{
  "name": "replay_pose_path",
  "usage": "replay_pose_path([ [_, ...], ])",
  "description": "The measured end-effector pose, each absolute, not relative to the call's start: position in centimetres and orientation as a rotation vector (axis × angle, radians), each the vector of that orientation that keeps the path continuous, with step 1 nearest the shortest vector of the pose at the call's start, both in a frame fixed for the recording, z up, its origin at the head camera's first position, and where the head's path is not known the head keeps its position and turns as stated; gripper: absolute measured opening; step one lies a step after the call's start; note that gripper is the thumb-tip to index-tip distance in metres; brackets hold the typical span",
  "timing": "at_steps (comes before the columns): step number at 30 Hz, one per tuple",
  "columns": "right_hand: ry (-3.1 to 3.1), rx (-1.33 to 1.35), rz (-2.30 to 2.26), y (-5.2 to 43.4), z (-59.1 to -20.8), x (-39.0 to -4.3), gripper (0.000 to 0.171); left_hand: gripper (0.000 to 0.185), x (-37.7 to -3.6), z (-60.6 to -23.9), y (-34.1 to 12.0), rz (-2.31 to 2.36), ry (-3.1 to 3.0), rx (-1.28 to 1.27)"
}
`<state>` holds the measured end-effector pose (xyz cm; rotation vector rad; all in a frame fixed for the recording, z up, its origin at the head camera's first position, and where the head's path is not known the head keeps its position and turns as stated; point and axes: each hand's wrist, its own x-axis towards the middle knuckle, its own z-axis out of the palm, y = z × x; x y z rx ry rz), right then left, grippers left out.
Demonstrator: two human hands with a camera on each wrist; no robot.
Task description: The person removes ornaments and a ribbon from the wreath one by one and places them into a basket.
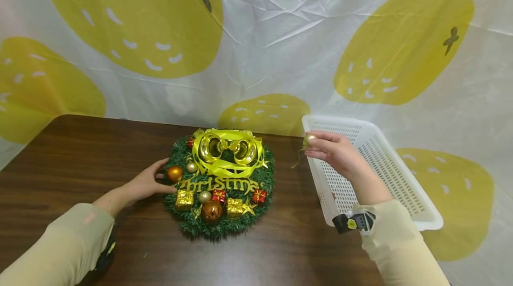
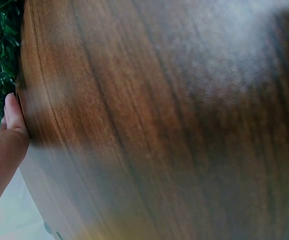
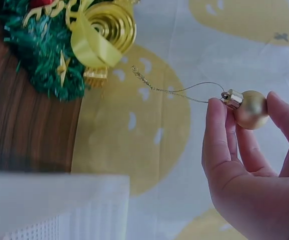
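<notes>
Gold bauble (image 3: pixel 250 109) pinched by right hand (image 1: pixel 334 152).

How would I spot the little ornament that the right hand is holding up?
Find the white basket at the table's right end. Above its near-left rim the right hand pinches a small gold ball with a thin hanging loop. Unlike the baubles fixed on the wreath, it is held in the air.

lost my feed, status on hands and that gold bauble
Right hand pinches gold bauble above white basket. Left hand rests on wreath edge. Nothing in the way.
</notes>
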<state>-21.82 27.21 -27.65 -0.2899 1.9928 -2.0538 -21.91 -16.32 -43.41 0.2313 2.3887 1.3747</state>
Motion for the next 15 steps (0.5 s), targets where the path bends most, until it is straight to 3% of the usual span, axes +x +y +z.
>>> replay_pose_path([
  [15, 1.973, -0.241, -2.125, 32.8, -27.4, -22.4, 0.028, 0.105, -21.8, -43.3, -16.4, 1.378, 2.384, 0.246],
])
